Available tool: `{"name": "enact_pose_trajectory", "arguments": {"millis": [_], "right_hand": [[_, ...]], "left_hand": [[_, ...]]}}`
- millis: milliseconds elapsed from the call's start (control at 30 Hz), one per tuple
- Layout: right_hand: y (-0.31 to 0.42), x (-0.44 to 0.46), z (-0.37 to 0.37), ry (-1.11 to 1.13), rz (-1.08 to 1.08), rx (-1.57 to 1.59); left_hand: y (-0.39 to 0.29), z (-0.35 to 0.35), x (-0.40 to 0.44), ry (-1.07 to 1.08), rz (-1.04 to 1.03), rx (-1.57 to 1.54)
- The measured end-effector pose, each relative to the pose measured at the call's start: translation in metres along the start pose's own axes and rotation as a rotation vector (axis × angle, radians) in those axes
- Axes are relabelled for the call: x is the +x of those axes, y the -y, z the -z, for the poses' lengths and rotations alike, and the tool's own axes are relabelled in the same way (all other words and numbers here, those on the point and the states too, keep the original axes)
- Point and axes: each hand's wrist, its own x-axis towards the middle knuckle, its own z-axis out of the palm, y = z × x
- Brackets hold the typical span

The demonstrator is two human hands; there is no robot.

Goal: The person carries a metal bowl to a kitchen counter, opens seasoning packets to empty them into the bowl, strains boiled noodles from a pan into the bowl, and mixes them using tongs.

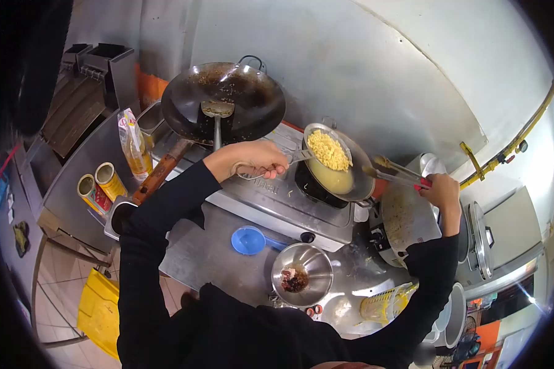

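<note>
My left hand [258,158] is closed around the handle of a metal strainer [310,130]. Yellow noodles [328,151] fill the strainer, which is over a pan [362,178] of cloudy yellowish liquid [333,180] on the stove. In my right hand [443,192] is a pair of tongs [401,171] with red on the grip. The tips of the tongs point left toward the pan's right rim, apart from the noodles. Behind my left hand, a large dark wok [258,101] with a spatula [218,111] in it sits on the stove.
Nearest me on the counter are a blue ladle [248,240] and a steel bowl [319,264] holding dark sauce. A large pot [406,215] stands under my right forearm. On the left are an oil bottle [134,147] and two cans [109,181]. A metal wall [351,67] rises behind the stove.
</note>
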Motion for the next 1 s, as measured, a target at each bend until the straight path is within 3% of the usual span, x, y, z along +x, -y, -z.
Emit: {"name": "enact_pose_trajectory", "arguments": {"millis": [267, 767, 1000], "right_hand": [[0.021, -0.019, -0.051, 0.134, -0.057, 0.304], [0.029, -0.032, -0.053, -0.201, -0.166, 0.249], [0.045, -0.021, -0.034, -0.278, -0.065, 0.217]], "left_hand": [[-0.003, 0.001, 0.002, -0.069, -0.067, -0.010], [0.002, 0.008, -0.001, -0.061, 0.012, 0.048], [0.005, -0.005, 0.003, -0.061, -0.020, -0.087]]}}
